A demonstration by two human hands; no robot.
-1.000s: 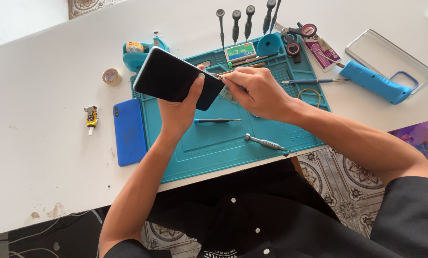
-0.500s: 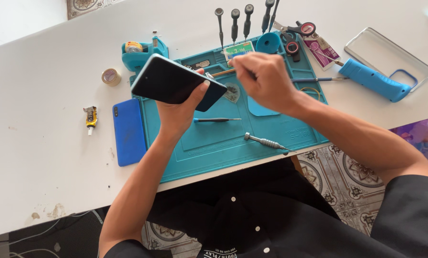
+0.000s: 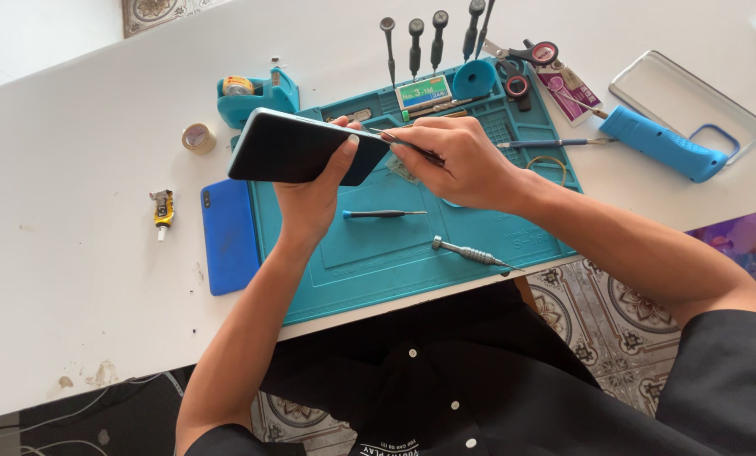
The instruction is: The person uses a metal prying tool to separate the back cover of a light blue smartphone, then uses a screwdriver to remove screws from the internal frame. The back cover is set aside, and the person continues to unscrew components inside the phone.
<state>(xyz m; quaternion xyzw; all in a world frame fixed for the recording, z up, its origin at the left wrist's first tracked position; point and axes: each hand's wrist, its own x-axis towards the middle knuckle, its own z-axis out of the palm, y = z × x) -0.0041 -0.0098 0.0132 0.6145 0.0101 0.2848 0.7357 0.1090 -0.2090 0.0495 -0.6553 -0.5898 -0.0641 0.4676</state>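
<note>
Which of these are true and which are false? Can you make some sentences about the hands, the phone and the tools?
1. The left hand holds a dark phone above the teal mat. True.
2. The right hand is empty. False: it holds a thin tool with its tip at the phone's edge.
3. A blue phone cover lies on the white table left of the mat. True.
4. The scissors lie on the floor. False: they lie on the table beyond the mat.
5. A screwdriver lies on the mat. True.

A dark phone screen [image 3: 298, 148] tilts up; a green-white labelled box [image 3: 423, 91] lies behind.
</note>
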